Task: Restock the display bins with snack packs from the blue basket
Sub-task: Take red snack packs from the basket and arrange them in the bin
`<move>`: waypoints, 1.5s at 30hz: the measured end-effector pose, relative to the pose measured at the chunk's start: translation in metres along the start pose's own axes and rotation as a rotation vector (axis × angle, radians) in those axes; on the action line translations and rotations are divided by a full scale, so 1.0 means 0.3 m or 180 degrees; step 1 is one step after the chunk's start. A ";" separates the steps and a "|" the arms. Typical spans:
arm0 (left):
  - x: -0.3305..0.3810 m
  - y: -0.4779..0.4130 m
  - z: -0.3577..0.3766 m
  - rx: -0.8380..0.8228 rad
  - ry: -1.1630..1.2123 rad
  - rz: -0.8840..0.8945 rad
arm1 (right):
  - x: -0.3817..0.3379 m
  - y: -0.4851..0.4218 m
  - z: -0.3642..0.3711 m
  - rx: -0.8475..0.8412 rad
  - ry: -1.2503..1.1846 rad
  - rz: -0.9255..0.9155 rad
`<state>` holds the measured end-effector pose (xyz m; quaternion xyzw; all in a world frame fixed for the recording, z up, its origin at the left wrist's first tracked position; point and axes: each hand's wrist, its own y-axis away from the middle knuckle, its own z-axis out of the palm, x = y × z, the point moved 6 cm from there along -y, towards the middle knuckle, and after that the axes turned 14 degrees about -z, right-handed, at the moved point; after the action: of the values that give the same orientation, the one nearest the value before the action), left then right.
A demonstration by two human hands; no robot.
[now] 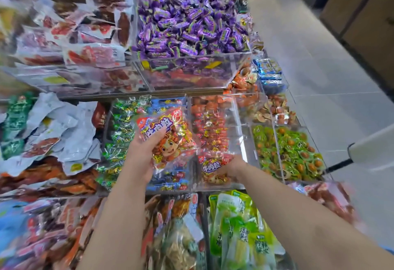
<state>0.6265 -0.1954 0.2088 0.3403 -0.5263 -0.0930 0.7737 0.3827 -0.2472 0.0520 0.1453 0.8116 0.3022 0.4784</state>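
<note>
Much of what we see is smeared: the bags at the frame's left and bottom edges blur into streaks, and a blue patch point(9, 222) in the lower left corner is too soft for us to name. Both forearms are cut off by the bottom edge.

Of the left hand point(141, 152) we see the back and the thumb point(156, 134). Its other fingers are hidden behind the snack pack point(170, 135) it holds, a clear bag with red lettering and a cartoon face. The thumb presses on the bag's front, so the pack is pinched between thumb and hidden fingers. It is held tilted in the air above the clear display bins point(241, 135), and green-wrapped sweets point(116, 133) lie just left of the thumb.

The right hand point(233, 166) reaches down and to the left into the bin of red-wrapped sweets point(210, 129), back of the hand towards us. Its fingertips are blurred, but the fingers curl over the right edge of a second pack point(210, 168), which lies in that bin near its front wall. We cannot see its thumb.

Beyond both sets of fingertips, on the higher shelf, a bin heaped with purple candies point(191, 24) stands well apart from either hand.
</note>
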 end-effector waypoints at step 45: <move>-0.038 -0.056 0.028 -0.0133 -0.0200 0.0015 | -0.070 -0.034 0.041 0.0118 0.0515 -0.1009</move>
<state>0.6177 -0.2059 0.1914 0.3197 -0.5491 -0.1129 0.7639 0.4045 -0.2617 0.0556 -0.0006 0.8656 0.2187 0.4504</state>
